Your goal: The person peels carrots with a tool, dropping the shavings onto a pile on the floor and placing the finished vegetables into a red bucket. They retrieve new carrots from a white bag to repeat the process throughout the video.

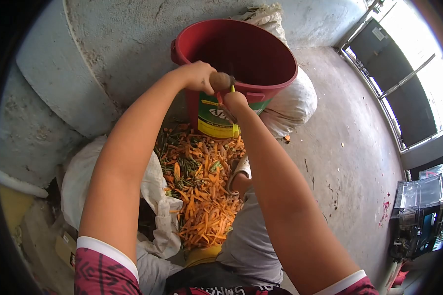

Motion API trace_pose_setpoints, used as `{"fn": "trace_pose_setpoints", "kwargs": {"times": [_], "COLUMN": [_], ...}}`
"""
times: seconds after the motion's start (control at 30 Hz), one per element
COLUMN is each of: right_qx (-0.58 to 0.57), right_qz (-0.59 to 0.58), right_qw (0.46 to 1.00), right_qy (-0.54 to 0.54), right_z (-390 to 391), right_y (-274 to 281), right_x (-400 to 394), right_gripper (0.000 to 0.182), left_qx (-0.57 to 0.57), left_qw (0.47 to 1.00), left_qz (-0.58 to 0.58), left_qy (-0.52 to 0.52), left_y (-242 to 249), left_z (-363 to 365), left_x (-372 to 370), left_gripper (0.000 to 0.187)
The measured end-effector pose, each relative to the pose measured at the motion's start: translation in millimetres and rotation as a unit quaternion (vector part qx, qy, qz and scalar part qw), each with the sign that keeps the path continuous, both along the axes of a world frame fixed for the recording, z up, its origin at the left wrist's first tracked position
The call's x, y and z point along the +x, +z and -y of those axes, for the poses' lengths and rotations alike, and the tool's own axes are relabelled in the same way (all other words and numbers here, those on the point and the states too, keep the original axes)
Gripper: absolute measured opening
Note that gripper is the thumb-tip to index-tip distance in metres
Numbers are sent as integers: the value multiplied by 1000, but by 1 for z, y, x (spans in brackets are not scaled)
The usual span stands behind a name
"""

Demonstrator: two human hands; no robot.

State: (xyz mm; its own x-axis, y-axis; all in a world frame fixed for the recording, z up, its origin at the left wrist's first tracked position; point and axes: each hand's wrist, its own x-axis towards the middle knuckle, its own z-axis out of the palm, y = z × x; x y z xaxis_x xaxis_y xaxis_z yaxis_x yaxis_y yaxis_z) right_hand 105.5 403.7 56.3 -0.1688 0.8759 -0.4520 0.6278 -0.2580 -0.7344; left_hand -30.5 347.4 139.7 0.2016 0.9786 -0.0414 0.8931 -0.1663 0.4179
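Short maroon sleeves point(103, 273) and grey trousers point(256, 236) on this worker.
Dark geometric figures pattern the left one, and white bands point(108, 250) finish both. White lettering point(229, 290) crosses the dark shirt front point(206, 280); a pale shoe point(244, 165) shows past the trouser leg.

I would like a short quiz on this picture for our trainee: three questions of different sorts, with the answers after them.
1. True or false: the brown object lies on the floor.
2. Which colour is the bin? A) blue B) red C) white
3. Fill in: in the picture, left of the orange strips lies a white ____.

Key: 1. False: the left grip holds the brown object. 2. B. 3. sack.
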Motion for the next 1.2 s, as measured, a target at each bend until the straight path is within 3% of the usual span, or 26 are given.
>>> {"fn": "trace_pose_setpoints", "kwargs": {"times": [0.1,0.17,0.23,0.3,0.37,0.43,0.5,0.57,0.67,0.7,0.77,0.87,0.97,1.0,1.1,1.13,1.2], "right_qx": [89,118,124,105,148,89,13,-20,-136,-136,-132,-143,-131,-142,-148,-150,-173], "right_qz": [-90,-15,5,-32,-51,-146,-161,-213,-162,-174,-202,-227,-197,-203,-239,-245,-280], "right_qw": [992,989,988,993,985,983,984,974,976,973,966,961,967,964,955,954,942], "right_qy": [6,84,91,38,73,72,69,74,56,67,89,68,96,98,91,82,71], "right_z": [-1,-10,3,58,78,114,150,169,201,211,230,247,256,261,280,287,297], "right_y": [-27,-57,-46,2,-10,0,12,-24,-33,-30,-22,-30,-43,-42,-42,-43,-49], "right_x": [0,6,11,22,31,42,53,68,78,79,78,82,90,91,93,93,94], "right_gripper": [23,25,28,28,27,25,24,25,25,24,23,21,18,17,17,19,19], "left_qx": [30,86,130,122,95,100,117,137,138,110,80,171,163,162,194,189,186], "left_qw": [999,988,959,943,944,936,928,896,781,639,454,371,324,334,367,305,330], "left_qz": [-13,120,239,283,297,327,340,408,578,725,864,909,931,928,902,931,921], "left_qy": [6,44,82,128,105,88,95,110,195,232,205,79,35,25,123,71,96], "left_y": [-11,-12,-14,-30,-33,-56,-58,-59,-91,-94,-90,-103,-69,-65,-65,-71,-76], "left_z": [4,30,68,109,153,191,229,262,305,316,340,353,366,370,377,382,390], "left_x": [8,0,-6,-7,1,3,14,27,46,59,74,84,84,84,97,99,103], "left_gripper": [37,41,44,46,38,39,39,41,52,54,52,53,61,64,56,49,48]}}
